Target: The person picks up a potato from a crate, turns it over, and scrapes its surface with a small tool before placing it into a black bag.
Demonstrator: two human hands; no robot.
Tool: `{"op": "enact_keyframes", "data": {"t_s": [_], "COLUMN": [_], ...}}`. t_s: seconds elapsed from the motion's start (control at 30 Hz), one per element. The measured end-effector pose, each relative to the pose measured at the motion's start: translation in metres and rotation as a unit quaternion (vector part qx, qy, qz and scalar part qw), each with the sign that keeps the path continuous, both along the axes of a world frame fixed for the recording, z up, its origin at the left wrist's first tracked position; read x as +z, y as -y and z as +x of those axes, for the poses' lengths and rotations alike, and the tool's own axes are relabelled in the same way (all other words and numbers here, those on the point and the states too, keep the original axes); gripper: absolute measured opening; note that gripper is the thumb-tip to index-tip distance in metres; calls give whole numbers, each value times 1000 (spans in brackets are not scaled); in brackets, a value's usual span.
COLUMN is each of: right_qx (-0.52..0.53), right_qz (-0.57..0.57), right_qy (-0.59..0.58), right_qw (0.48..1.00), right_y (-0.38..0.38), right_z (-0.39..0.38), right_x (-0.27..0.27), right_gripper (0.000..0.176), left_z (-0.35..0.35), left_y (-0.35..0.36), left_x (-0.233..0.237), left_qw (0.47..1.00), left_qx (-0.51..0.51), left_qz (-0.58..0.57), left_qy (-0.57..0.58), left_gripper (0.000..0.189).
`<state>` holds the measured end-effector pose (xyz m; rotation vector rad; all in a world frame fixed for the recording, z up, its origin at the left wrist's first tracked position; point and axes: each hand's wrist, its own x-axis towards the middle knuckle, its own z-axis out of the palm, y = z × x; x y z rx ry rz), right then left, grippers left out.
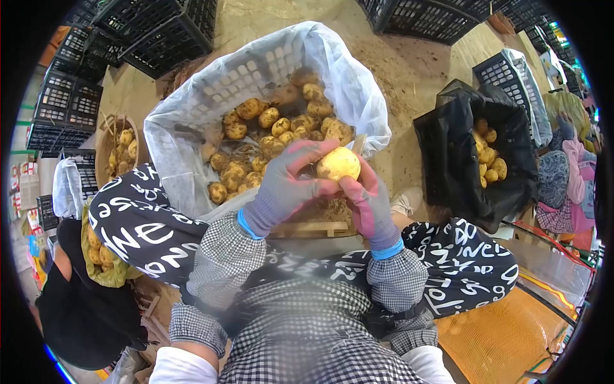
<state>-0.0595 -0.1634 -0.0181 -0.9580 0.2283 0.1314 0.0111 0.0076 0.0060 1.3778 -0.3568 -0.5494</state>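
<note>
Both of my hands wear grey gloves with pink fingers and meet over a lined crate. Between them is a pale, round potato [339, 164]. My left hand [291, 182] grips it from the left, thumb below and fingers above. My right hand [371, 201] closes on its right side. Beneath them stands the crate with a translucent white plastic liner [165, 150] folded over its rim. Several soil-covered potatoes [281, 127] lie inside, partly hidden by my hands.
A crate lined with black plastic [448, 137] holds several potatoes [489, 157] at the right. A round basket of potatoes [125, 147] stands at the left, near a yellow-green bag [105, 275]. Black crates [153, 32] are stacked behind. Orange mesh [499, 329] lies at the lower right.
</note>
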Motion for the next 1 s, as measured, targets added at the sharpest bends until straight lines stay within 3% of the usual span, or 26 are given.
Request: {"op": "enact_keyframes", "data": {"t_s": [0.13, 0.2, 0.23, 0.3, 0.4, 0.43, 0.5, 0.53, 0.57, 0.63, 0.67, 0.73, 0.83, 1.0], "right_qx": [36, 52, 43, 20, -53, -35, 5, -49, -101, -136, -118, -60, 20, 50], "right_qz": [70, 130, 102, 46, 72, 18, -90, -41, 9, -82, -222, -347, -324, -302], "right_qy": [-1, 17, 19, 25, -67, -70, -76, -34, 7, 69, 88, 95, 79, 131], "right_qw": [997, 990, 994, 998, 994, 997, 993, 997, 995, 985, 964, 931, 943, 943], "right_y": [3, 3, 3, 0, -13, -10, -3, -4, -5, -4, 2, 5, 6, -2], "right_z": [-2, -2, -2, 0, 5, 4, 0, -1, -2, 1, 1, -2, -10, -11], "right_x": [1, -5, -5, 0, 18, 11, -2, -3, -3, 2, 4, 4, 3, 2], "right_gripper": [59, 59, 58, 62, 55, 53, 48, 47, 47, 47, 48, 49, 49, 47], "left_z": [3, 8, 9, 4, -5, -6, -3, -2, -1, 2, 2, 1, 6, 8], "left_y": [-2, -7, -9, -4, 6, 8, 7, 5, 2, -5, -5, -2, -7, -11], "left_x": [-4, -13, -17, -17, -6, -4, -10, -13, -15, -15, -15, -15, -10, -3], "left_qw": [999, 995, 986, 995, 996, 988, 1000, 997, 999, 997, 998, 1000, 986, 971], "left_qx": [-15, -10, -6, 11, 11, 8, -4, -9, -15, -27, -20, -9, -28, -47], "left_qz": [24, -48, -83, -58, 48, 93, 3, -41, -3, 74, 59, 28, 131, 195], "left_qy": [34, -86, -145, -76, 68, 122, -5, -69, -46, 3, 7, 12, 100, 130], "left_gripper": [55, 52, 50, 54, 64, 69, 77, 81, 81, 82, 81, 80, 77, 81]}}
